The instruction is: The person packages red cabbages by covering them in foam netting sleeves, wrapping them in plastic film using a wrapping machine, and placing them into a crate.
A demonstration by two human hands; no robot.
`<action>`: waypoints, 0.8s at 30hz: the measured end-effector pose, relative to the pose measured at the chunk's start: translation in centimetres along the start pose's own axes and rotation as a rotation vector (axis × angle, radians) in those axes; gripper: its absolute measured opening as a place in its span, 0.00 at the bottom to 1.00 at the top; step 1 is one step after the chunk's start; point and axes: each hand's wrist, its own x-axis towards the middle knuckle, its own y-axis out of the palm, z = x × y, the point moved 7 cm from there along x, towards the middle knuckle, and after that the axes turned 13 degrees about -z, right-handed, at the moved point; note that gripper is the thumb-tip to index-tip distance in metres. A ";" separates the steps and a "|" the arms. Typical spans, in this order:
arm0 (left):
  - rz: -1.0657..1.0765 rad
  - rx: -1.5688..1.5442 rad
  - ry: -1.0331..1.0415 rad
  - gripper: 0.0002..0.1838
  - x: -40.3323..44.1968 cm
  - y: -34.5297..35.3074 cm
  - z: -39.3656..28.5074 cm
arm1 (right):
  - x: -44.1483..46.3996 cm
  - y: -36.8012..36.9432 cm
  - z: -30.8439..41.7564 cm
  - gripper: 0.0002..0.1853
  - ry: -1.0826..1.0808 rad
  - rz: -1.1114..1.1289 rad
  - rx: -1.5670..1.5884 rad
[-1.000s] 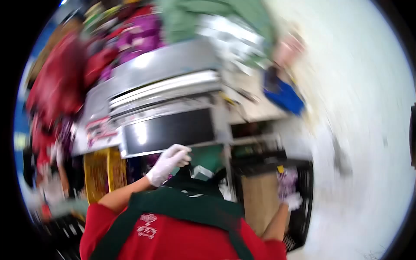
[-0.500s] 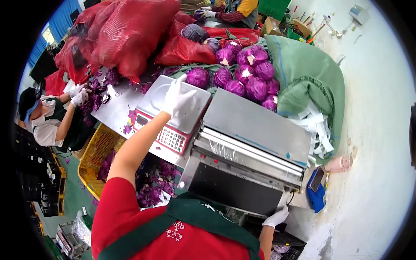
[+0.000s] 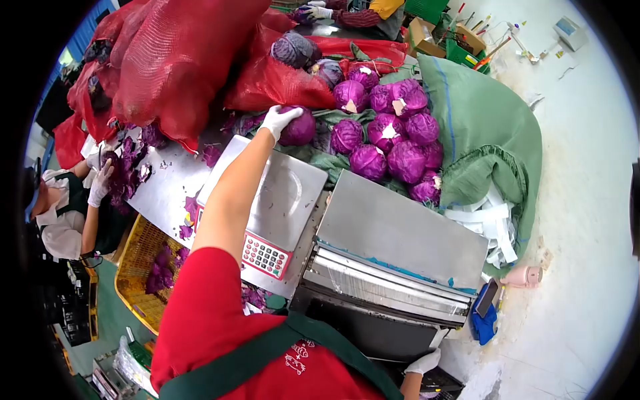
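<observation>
My left hand point(image 3: 277, 123), in a white glove, is stretched over the scale and wrapped round the left side of a purple cabbage point(image 3: 300, 128). That cabbage is just beyond the scale's steel pan point(image 3: 287, 193), left of a pile of trimmed purple cabbages point(image 3: 388, 132) on green sacking. My gloved right hand point(image 3: 425, 363) is low at the front right corner of the film wrapping machine point(image 3: 400, 223). How its fingers are set does not show clearly, nor whether they hold anything. The scale's red keypad panel point(image 3: 265, 256) is partly behind my left arm.
Red mesh sacks point(image 3: 187, 67) bulge at the back left, and a green sack point(image 3: 490, 127) stands on the right. A yellow crate point(image 3: 137, 267) holds purple leaves. A co-worker's gloved hands point(image 3: 100, 180) handle leaves at left; another person's gloved hand point(image 3: 319, 12) is at the back.
My left hand has moved from above the scale pan to the cabbage beyond it and taken hold. My right hand stays near the machine's front corner. The view has shifted slightly.
</observation>
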 end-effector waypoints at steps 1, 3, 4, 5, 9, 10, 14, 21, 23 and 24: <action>-0.077 -0.102 -0.078 0.54 0.3 -1.1 0.2 | 0.2 0.0 -0.3 0.19 0.014 0.071 -0.113; 0.085 -0.290 -0.114 0.49 0.5 -1.8 -0.2 | 0.3 0.4 -1.4 0.20 0.128 0.037 0.147; 0.116 -0.330 -0.185 0.45 -3.7 -2.5 -2.8 | 0.4 0.2 -1.5 0.20 0.127 0.047 0.135; 0.145 -0.376 -0.247 0.42 -8.1 -3.2 -6.4 | 0.3 0.3 -1.1 0.20 0.096 0.060 0.109; 0.299 -0.623 -0.347 0.32 -14.4 -6.0 -5.7 | 0.9 0.5 -1.3 0.22 0.007 0.099 0.019; 0.310 -0.580 -0.316 0.32 -16.8 -7.1 -5.8 | 0.4 0.7 -0.5 0.22 0.005 0.110 0.025; 0.004 -0.421 -0.138 0.30 -19.1 -11.7 -1.9 | 1.2 1.0 -2.5 0.23 0.140 0.154 0.167; -0.654 0.547 1.038 0.32 -26.3 -14.4 -9.2 | 5.3 1.9 -1.5 0.14 0.181 0.386 0.329; -0.394 0.346 0.955 0.30 -28.1 -10.8 -11.4 | 7.3 1.6 3.6 0.13 -0.133 0.444 0.238; -0.353 0.474 0.949 0.30 -28.0 -10.2 -11.4 | 8.1 2.0 6.4 0.13 -0.289 0.427 0.200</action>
